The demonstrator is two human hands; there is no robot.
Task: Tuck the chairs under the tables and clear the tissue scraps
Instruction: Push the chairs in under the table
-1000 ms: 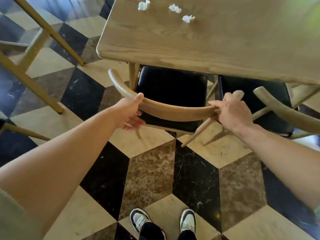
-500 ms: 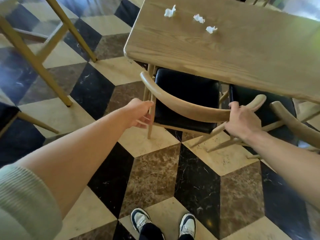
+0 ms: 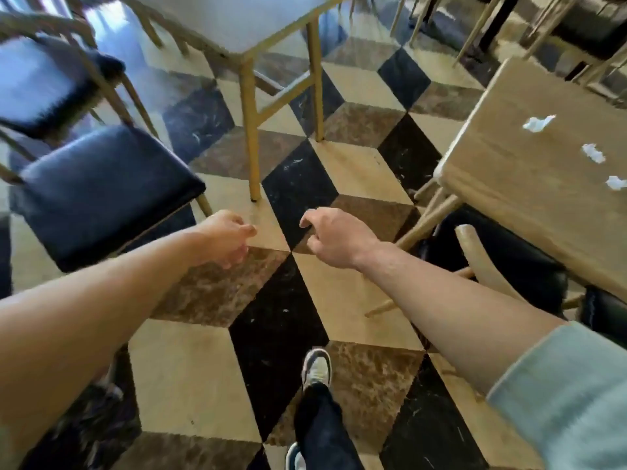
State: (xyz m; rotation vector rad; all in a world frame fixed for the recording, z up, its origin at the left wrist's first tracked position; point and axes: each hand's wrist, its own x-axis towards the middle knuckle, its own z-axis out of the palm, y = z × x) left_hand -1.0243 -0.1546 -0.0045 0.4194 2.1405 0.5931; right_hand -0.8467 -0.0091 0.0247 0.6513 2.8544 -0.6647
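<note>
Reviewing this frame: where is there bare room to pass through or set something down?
The checkered floor lies bare between the black-seated chair at left, the far table's leg and the wooden table at right. That tabletop's near part is bare; three tissue scraps dot its right side. Chairs crowd underneath.

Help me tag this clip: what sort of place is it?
Probably a cafe or restaurant dining room: several wooden tables, matching chairs with black padded seats, tissue scraps left on a tabletop, and a checkered marble floor.
</note>
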